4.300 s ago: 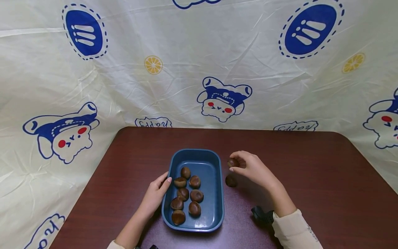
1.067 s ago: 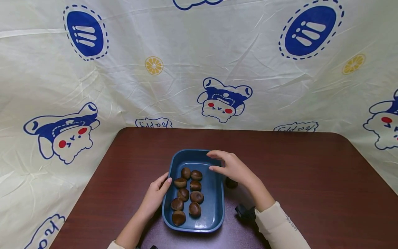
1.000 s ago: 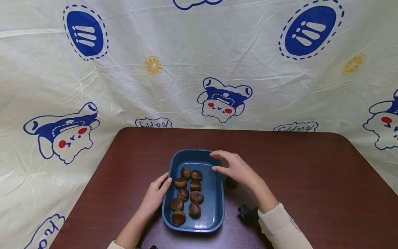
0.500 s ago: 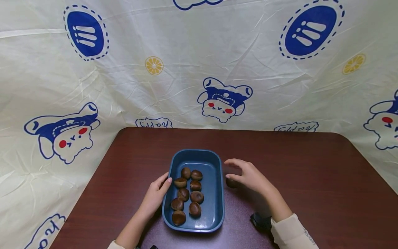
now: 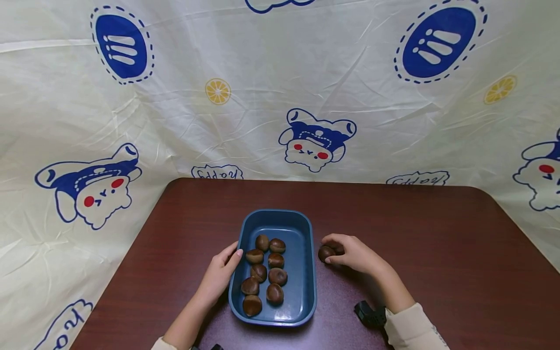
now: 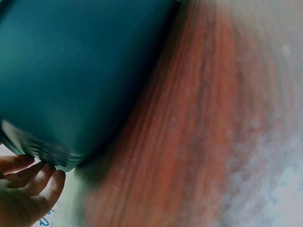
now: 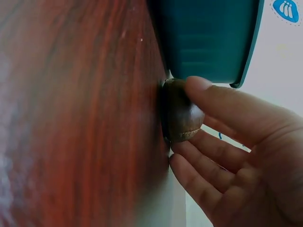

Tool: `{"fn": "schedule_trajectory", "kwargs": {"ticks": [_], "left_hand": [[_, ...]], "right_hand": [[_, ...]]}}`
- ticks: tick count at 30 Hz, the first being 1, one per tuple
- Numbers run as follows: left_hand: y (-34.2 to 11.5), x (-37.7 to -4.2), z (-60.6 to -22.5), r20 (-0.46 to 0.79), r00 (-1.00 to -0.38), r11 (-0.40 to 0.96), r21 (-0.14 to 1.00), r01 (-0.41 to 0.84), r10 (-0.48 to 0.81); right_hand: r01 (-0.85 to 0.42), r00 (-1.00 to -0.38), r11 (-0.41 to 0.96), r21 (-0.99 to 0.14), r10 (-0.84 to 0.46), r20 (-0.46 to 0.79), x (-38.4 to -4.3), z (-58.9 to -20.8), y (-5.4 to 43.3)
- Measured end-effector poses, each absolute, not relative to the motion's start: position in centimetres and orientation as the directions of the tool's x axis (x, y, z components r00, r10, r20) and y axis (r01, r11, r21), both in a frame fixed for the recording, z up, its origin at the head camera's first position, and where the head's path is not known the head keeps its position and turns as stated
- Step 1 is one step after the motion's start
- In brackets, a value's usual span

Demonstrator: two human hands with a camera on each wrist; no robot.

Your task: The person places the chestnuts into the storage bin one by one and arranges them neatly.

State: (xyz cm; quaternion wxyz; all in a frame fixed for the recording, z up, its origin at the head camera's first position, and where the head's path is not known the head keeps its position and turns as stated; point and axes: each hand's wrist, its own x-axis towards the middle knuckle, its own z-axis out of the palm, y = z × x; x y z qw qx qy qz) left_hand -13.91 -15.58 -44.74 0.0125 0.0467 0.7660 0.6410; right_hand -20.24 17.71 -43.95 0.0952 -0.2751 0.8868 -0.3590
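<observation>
My left hand (image 5: 217, 273) holds the left rim of a blue rectangular tray (image 5: 300, 284), thumb over the edge. In the left wrist view, its fingertips (image 6: 46, 174) lie against the tray's outer wall. Brown chestnuts (image 5: 274, 294) sit inside the tray in two rough columns, on its left and middle. Just right of the tray, my right hand (image 5: 358, 256) pinches a single chestnut (image 5: 325, 253) at the tabletop. The right wrist view has the thumb on one side of that chestnut (image 7: 182, 116) and the fingers on the other.
A dark reddish-brown wooden table (image 5: 420, 233) bears the tray. Behind it hangs a pale cloth (image 5: 262, 58) printed with blue cartoon figures. A black wrist device (image 5: 370, 315) is worn on the right wrist.
One more chestnut now lies in the tray's middle column, and another there has shifted. My right hand moved from over the tray back right and down onto the table chestnut. The left hand stayed.
</observation>
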Motion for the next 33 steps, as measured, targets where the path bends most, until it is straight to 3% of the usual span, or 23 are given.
{"fn": "schedule_trajectory", "kwargs": {"ticks": [12, 33], "left_hand": [[-15.5, -13.9, -44.8, 0.039, -0.996, 0.166, 0.985, 0.053, 0.086], [-15.7, -13.9, -44.9, 0.031, -0.995, 0.168, 0.985, 0.046, 0.091]], "right_hand": [[-0.43, -0.814, 0.566, -0.703, -0.58, 0.032, -20.2, -44.4, 17.8], [-0.405, -0.878, 0.591, -0.698, -0.464, 0.117, -20.5, -42.1, 17.8]]}}
